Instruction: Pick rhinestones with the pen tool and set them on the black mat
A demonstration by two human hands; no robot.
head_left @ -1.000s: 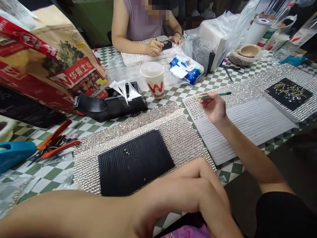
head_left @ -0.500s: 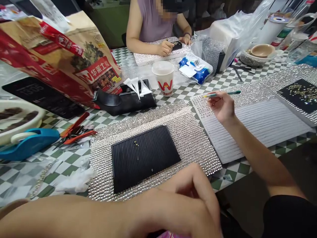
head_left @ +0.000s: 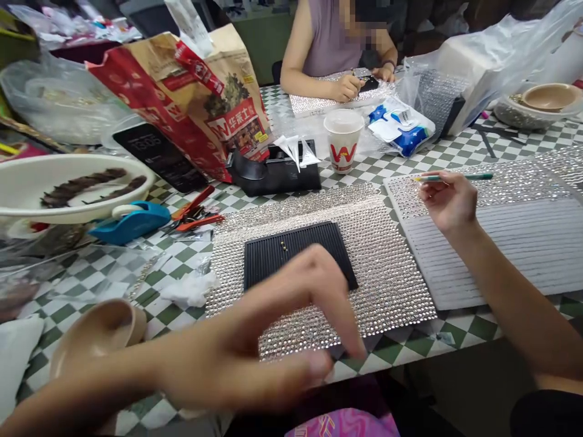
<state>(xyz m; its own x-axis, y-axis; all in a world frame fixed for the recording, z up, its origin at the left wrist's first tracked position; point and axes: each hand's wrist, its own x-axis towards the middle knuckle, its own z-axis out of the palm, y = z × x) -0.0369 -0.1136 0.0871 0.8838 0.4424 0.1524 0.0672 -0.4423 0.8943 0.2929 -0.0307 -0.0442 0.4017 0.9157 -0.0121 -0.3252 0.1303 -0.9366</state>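
My left hand [head_left: 237, 334] is raised in the foreground, slightly blurred. Its fingers curve, with a gap between thumb and index finger, and nothing shows in it. Behind it lies a black ridged tray [head_left: 300, 246], partly covered by the hand, with a few tiny gold beads on it. The tray rests on a sheet of silvery rhinestones [head_left: 387, 279]. To the right, my right hand [head_left: 450, 200] pinches a slim green pen [head_left: 478, 176] with a yellow tip. That hand is over a white board [head_left: 496, 243], whose far part is covered in rhinestones.
A brown bowl [head_left: 102, 331] is beside my left forearm. Orange-handled pliers [head_left: 195, 212], a blue tape dispenser [head_left: 132, 223], a black tape dispenser [head_left: 277, 176] and a paper cup [head_left: 344, 142] stand farther back. Across the checkered table, another person [head_left: 325, 57] works on a similar sheet.
My left hand has lifted from the near edge and spread its thumb from the fingers. The view has turned left, showing the brown bowl. My right hand keeps the pen over the white board.
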